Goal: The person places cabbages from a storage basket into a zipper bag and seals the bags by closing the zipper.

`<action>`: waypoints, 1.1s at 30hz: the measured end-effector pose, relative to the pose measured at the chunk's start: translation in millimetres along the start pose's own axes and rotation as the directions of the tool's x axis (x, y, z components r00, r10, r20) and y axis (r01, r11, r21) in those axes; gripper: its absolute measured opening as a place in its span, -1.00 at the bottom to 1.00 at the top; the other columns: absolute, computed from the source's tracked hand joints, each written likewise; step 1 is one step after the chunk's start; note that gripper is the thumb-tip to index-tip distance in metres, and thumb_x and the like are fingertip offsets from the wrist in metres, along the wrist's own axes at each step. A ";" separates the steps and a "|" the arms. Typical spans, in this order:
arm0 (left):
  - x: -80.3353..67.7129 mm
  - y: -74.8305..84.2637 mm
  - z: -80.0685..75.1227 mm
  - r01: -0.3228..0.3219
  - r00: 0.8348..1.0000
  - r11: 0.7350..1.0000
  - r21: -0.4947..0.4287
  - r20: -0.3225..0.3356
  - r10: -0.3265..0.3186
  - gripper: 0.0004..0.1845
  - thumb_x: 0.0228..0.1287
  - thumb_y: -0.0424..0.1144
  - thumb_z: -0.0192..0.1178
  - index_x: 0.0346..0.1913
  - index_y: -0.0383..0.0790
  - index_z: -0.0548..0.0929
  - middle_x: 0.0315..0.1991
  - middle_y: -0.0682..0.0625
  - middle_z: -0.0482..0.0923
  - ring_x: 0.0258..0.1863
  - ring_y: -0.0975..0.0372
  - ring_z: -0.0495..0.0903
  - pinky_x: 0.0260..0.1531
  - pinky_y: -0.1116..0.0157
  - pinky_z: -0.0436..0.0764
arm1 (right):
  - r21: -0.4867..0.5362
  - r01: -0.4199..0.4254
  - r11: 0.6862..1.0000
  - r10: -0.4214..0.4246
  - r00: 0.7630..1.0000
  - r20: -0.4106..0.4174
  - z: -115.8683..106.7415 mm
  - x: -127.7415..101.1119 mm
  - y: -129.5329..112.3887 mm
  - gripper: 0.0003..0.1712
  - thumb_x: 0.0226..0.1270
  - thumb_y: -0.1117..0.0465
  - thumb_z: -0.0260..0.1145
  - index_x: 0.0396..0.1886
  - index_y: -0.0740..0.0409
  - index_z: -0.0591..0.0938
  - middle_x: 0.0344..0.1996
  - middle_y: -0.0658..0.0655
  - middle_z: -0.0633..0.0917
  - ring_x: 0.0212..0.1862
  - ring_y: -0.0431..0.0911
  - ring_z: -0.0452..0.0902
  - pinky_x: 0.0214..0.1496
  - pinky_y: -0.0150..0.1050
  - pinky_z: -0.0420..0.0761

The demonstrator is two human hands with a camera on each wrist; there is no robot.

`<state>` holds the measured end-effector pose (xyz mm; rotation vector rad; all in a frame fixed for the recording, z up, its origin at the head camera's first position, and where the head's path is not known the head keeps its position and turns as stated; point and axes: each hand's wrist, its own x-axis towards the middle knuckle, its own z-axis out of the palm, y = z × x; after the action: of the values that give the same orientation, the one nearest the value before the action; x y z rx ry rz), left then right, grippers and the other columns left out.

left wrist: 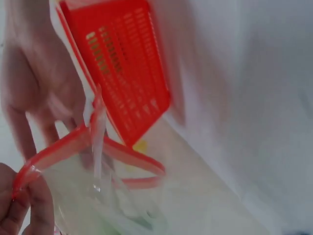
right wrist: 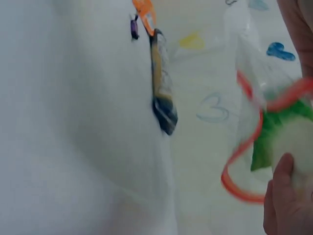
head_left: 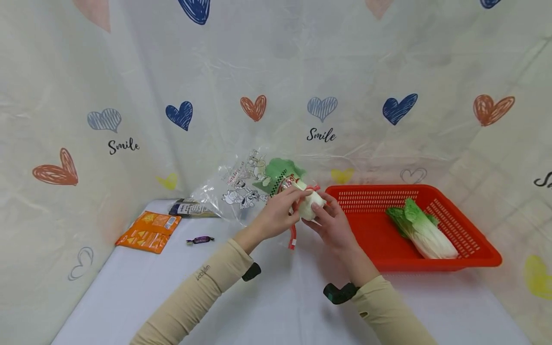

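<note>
Head view: clear red-rimmed bag (head_left: 258, 184) holds cabbage (head_left: 297, 189).

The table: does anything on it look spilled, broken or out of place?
Nothing stands out. One cabbage lies in the red basket; both hands hold another cabbage at the mouth of a clear bag. Snack packets and a candy lie intact.

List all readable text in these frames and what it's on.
"Smile" – on the heart-print backdrop, once at centre and once at left.
Partial black lettering at the backdrop's right edge: cut off, unreadable.
Left sleeve: small print, too small to read.
Clear bag held by left hand and right hand: cartoon print and red lettering, too blurred.
Orange packet, dark packet, candy: labels illegible.
Wrist views: nothing readable.
</note>
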<state>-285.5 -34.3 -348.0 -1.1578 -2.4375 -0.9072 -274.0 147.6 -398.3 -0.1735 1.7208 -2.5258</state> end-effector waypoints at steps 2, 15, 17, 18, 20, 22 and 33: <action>-0.3 4.3 4.0 -0.028 0.999 0.999 -0.034 0.014 0.028 -0.48 0.21 -0.51 0.21 0.26 -0.26 0.53 -0.08 -0.03 0.51 -0.28 0.26 0.47 -0.36 0.46 0.51 | 0.019 -0.007 1.000 0.008 0.999 -0.041 6.9 -0.5 2.8 -0.51 0.49 0.16 0.16 0.33 -0.10 0.27 0.21 0.11 0.41 0.05 -0.05 0.53 0.11 -0.18 0.59; -9.3 -28.3 -3.1 0.229 0.952 0.973 -0.021 -0.202 -0.228 -0.44 0.04 -0.60 0.14 0.21 -0.39 0.55 -0.25 -0.11 0.45 -0.42 0.18 0.33 -0.45 0.32 0.30 | -0.091 -0.054 0.994 0.038 0.985 -0.168 7.3 1.6 6.5 -0.28 0.36 0.01 0.31 0.40 0.02 0.23 0.28 0.16 0.32 0.21 0.08 0.36 0.13 -0.08 0.58; -10.5 -32.2 -2.3 0.255 0.950 0.967 -0.024 -0.178 -0.255 -0.44 0.05 -0.58 0.17 0.21 -0.39 0.54 -0.21 -0.12 0.47 -0.38 0.17 0.35 -0.42 0.31 0.34 | -0.131 -0.067 0.989 0.047 0.987 -0.155 6.1 2.2 10.0 -0.30 0.36 0.00 0.31 0.39 0.02 0.25 0.29 0.15 0.33 0.22 0.08 0.36 0.13 -0.08 0.58; -11.0 -33.5 -1.5 0.269 0.949 0.963 -0.028 -0.165 -0.270 -0.44 0.06 -0.56 0.19 0.22 -0.38 0.54 -0.20 -0.12 0.48 -0.37 0.16 0.36 -0.41 0.30 0.36 | -0.140 -0.067 0.988 0.046 0.988 -0.149 5.9 2.8 11.8 -0.31 0.36 0.01 0.32 0.38 0.01 0.26 0.30 0.15 0.33 0.22 0.08 0.36 0.13 -0.07 0.58; -11.8 -35.5 0.1 0.292 0.943 0.956 -0.027 -0.160 -0.293 -0.44 0.07 -0.54 0.23 0.22 -0.36 0.54 -0.15 -0.13 0.51 -0.33 0.15 0.39 -0.36 0.27 0.41 | -0.153 -0.060 0.986 0.038 0.989 -0.141 6.3 3.9 14.9 -0.32 0.36 0.02 0.32 0.37 0.02 0.28 0.30 0.14 0.34 0.22 0.07 0.36 0.12 -0.08 0.58; -12.6 -37.3 1.7 0.311 0.934 0.950 -0.021 -0.178 -0.310 -0.45 0.07 -0.55 0.24 0.22 -0.34 0.55 -0.11 -0.14 0.53 -0.31 0.13 0.41 -0.32 0.24 0.43 | -0.145 -0.045 0.988 0.024 0.989 -0.144 7.1 5.2 17.3 -0.34 0.35 0.04 0.34 0.36 0.03 0.29 0.29 0.14 0.34 0.20 0.07 0.36 0.11 -0.08 0.59; -16.0 -49.0 1.6 0.312 0.921 0.949 -0.039 -0.231 -0.313 -0.38 -0.01 -0.65 0.11 0.21 -0.31 0.57 -0.44 -0.09 0.38 -0.46 0.19 0.27 -0.45 0.29 0.25 | -0.183 0.013 0.983 -0.045 0.984 -0.174 12.2 5.8 15.4 -0.38 0.34 0.09 0.36 0.33 0.04 0.35 0.26 0.14 0.36 0.10 0.06 0.45 -0.01 -0.21 0.65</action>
<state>-313.3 -66.1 -377.6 -0.6238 -2.4596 -1.0673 -278.0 130.0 -407.9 0.0166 2.0293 -2.4692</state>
